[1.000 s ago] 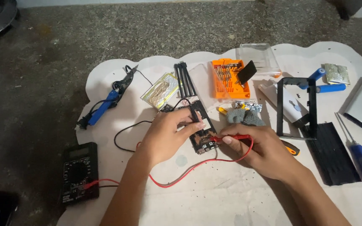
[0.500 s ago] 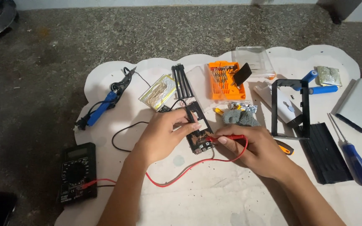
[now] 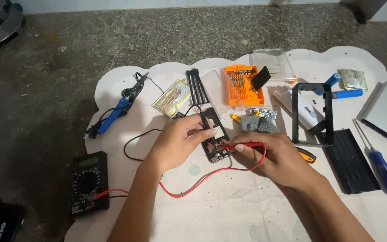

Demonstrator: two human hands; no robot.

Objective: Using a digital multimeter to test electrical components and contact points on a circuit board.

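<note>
At frame centre, the left hand [image 3: 175,145] pinches a black circuit board [image 3: 215,139] while the right hand [image 3: 278,157], fingers closed, presses a red probe [image 3: 242,145] onto it, with a multimeter [image 3: 89,183] lower left.

Dim even light, soft shadows, sharp centre, no glare

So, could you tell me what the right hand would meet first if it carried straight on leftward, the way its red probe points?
Probably the small dark circuit board: the right hand holds the red multimeter probe with its tip at or just above it, and the left hand lies just beyond. Depth is unclear.
</note>
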